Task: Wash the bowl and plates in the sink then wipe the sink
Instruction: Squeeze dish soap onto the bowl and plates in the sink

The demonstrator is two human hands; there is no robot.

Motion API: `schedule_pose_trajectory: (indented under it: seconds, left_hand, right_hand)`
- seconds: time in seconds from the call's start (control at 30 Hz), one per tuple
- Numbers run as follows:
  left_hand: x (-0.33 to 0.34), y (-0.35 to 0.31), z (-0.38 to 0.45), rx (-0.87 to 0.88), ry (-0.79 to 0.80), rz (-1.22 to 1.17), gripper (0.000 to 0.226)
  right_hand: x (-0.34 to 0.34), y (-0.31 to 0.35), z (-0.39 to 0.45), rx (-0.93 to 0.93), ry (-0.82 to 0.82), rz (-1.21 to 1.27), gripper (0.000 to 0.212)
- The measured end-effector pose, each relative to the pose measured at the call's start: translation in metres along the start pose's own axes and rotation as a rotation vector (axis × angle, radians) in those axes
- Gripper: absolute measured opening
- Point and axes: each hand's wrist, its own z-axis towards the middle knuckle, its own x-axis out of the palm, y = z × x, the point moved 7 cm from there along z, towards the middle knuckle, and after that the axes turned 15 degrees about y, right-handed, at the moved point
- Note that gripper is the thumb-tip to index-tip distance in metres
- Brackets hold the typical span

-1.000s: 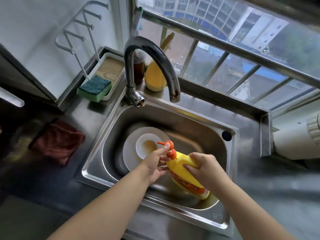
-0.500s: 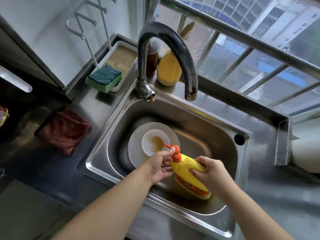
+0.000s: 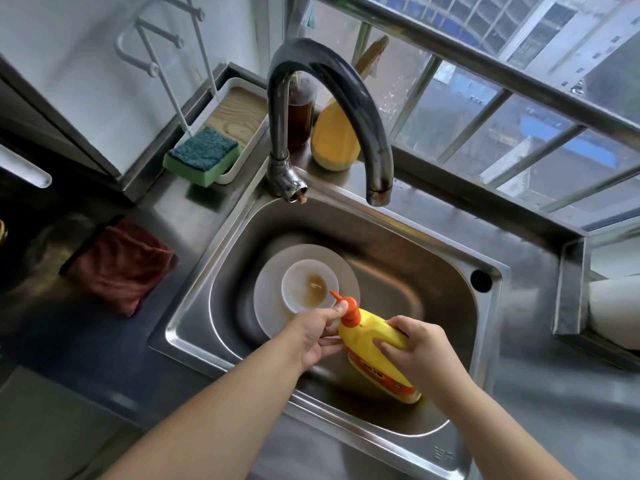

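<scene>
A small white bowl (image 3: 304, 282) with brown residue sits on a white plate (image 3: 273, 306) in the left part of the steel sink (image 3: 398, 271). Over the sink's front I hold a yellow detergent bottle (image 3: 375, 358) tilted, its orange pump (image 3: 348, 308) pointing at the bowl. My right hand (image 3: 419, 348) grips the bottle's body. My left hand (image 3: 317, 332) pinches the pump, thumb on its top. The lower edge of the plate is hidden behind my left hand.
A dark curved faucet (image 3: 329, 98) arches over the sink. A green-blue sponge (image 3: 202, 155) lies in a white tray (image 3: 239, 98) at the back left. A red-brown cloth (image 3: 119, 266) lies on the left counter. A brown bottle (image 3: 299, 112) and yellow gourd-shaped container (image 3: 330, 140) stand behind the faucet.
The pump head has sunk lower on the bottle under my left thumb. Both hands and the bottle stay over the sink's front; the camera view has shifted slightly.
</scene>
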Motion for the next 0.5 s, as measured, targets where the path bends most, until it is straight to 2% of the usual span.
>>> schedule_pose_trajectory:
  seconds: [0.23,0.33,0.5]
  left_hand:
    - [0.0002,-0.0031,-0.0029,-0.026,0.045,0.019,0.043]
    - [0.0035,-0.0050,-0.0018,-0.021,0.038,0.022,0.042]
    - [0.0023,-0.0065,0.0005,-0.014,0.004,0.032,0.053]
  right_hand:
    - [-0.0011,-0.0026,0.0013,0.019,0.004,0.000,0.032]
    - [-0.0021,-0.0035,0.0006,0.014,0.003,0.008,0.031]
    - [-0.0031,-0.0030,0.0003,-0.010,-0.013,0.023,0.029]
